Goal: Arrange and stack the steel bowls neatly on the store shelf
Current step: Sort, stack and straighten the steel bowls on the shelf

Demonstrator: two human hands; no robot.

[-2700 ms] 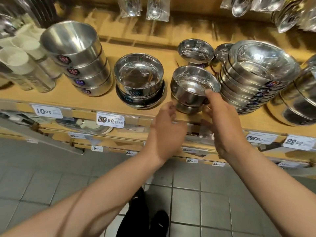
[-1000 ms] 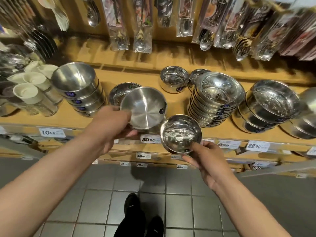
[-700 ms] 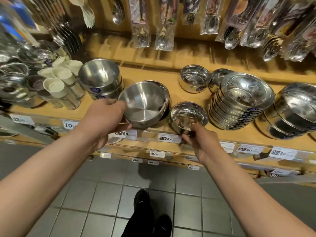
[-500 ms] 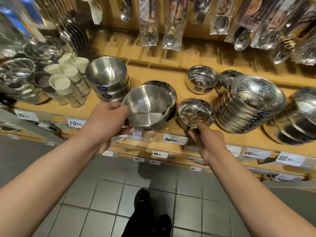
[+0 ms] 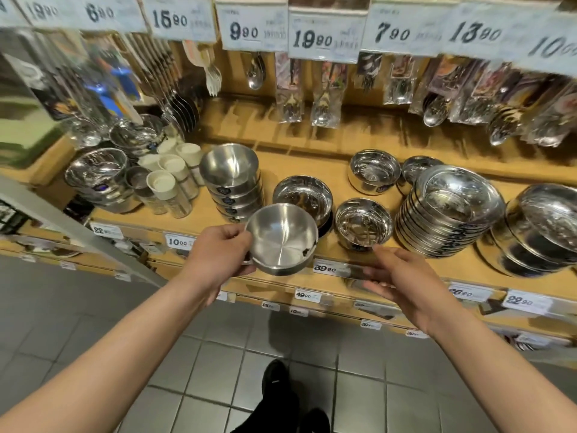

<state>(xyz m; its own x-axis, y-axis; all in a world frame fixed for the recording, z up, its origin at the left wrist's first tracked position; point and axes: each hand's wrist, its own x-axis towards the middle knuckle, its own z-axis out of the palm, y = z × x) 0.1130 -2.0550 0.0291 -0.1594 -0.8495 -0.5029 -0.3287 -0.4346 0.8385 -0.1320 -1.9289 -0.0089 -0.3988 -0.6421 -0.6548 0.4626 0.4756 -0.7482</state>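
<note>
The far-right bowls [image 5: 549, 232] are cut off by the picture's edge, and the hanging spoon packs [image 5: 324, 98] are blurry. The left hand [image 5: 218, 254] grips a matte steel bowl [image 5: 282, 239] by its left rim, in the air just before the shelf's front edge [image 5: 281, 284]. The bowl tips so its open mouth faces the camera. The right hand [image 5: 402, 276] is open and holds nothing, fingers spread, just below a small shiny bowl [image 5: 363, 223] sitting upright near the shelf's front edge.
</note>
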